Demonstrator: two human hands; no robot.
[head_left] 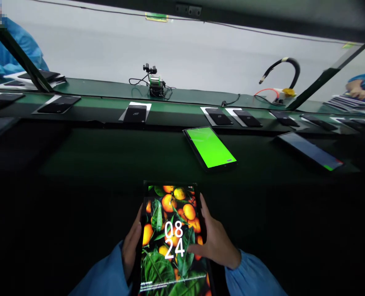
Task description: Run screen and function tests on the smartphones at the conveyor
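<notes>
I hold a tablet (170,230) upright in front of me with both hands. Its lit screen shows oranges among green leaves and the digits 08 24. My left hand (130,246) wraps the tablet's left edge, fingers closed round it. My right hand (214,240) grips the right edge, with the thumb lying on the screen near the digits. Both my sleeves are blue.
On the dark green bench ahead lies a device with a plain green screen (210,147), and another lit device (311,150) at the right. Several dark phones (135,113) sit on the belt behind. A small fixture with cables (155,84) stands farther back. Other people in blue (12,53) work at both sides.
</notes>
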